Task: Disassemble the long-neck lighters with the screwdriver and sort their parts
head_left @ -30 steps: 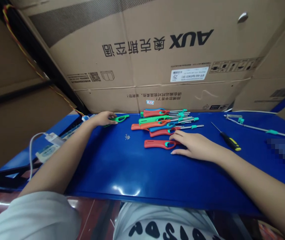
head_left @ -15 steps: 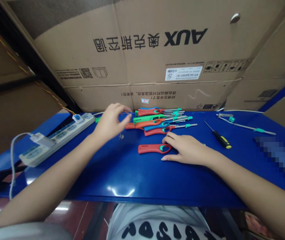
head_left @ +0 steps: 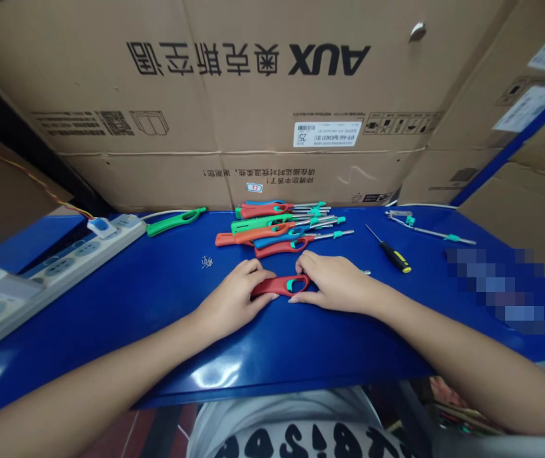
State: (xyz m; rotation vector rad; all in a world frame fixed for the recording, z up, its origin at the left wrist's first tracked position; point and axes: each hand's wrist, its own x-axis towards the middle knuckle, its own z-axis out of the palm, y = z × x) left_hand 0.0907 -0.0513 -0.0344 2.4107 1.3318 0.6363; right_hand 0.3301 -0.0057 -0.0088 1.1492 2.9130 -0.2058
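Observation:
A red lighter handle point(head_left: 279, 285) with a teal trigger lies on the blue table in front of me, without a metal tube showing at its front. My left hand point(head_left: 234, 296) is closed on its left end, thumb below and fingers above. At the trigger end, my right hand point(head_left: 337, 280) pinches it between thumb and fingers. Just beyond lies a pile of long-nosed lighters in orange, green, blue and red, among them a blue lighter point(head_left: 272, 240) and a red lighter point(head_left: 279, 246). Small screws point(head_left: 206, 261) lie in a heap left of the pile.
A screwdriver point(head_left: 395, 256) lies to the right, with a thin metal tube and wire assembly point(head_left: 432, 230) behind it. One green lighter handle point(head_left: 174, 222) is at the back left, near a white power strip point(head_left: 57, 273). A big cardboard sheet point(head_left: 234, 114) walls off the back.
My left hand has come down and right, from beside the pile onto the red lighter handle. My right hand stays at the trigger end. The view has shifted somewhat.

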